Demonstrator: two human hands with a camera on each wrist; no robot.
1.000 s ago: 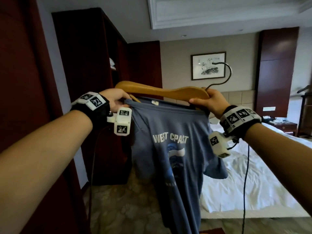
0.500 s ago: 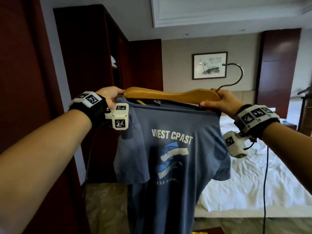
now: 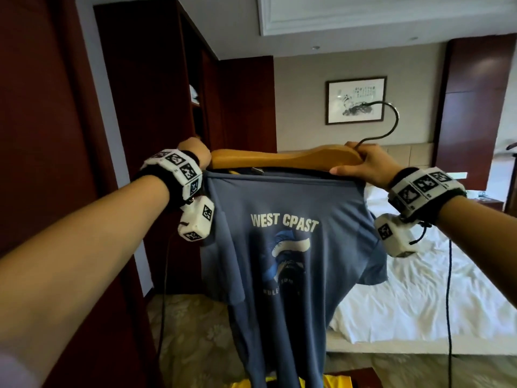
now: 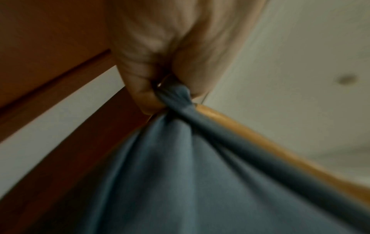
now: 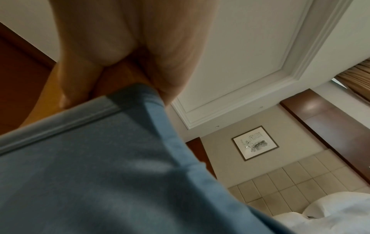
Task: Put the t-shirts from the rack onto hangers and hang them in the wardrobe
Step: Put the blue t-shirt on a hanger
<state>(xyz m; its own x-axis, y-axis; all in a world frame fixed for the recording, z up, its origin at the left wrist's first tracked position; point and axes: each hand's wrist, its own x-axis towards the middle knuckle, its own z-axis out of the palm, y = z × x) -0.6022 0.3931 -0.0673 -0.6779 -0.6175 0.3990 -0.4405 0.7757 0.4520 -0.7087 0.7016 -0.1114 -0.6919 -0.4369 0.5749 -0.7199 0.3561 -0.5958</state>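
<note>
Head view: daylight enters from the right and brightens the white bed (image 3: 419, 289); the dark wood wardrobe (image 3: 156, 107) at left stays dim. Straight lines bow toward the frame edges. Both wrist views are dim, soft and motion-blurred; the blue t-shirt (image 4: 180, 182) is out of focus close to the lens.

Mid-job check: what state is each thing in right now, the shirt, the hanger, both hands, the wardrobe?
Blue t-shirt: hanging from the hanger, held up in the air.
Wooden hanger: held level, hook free.
Left hand: grips bunched shirt fabric at the hanger's end.
Right hand: grips the hanger below the hook.
Wardrobe: open.
</note>
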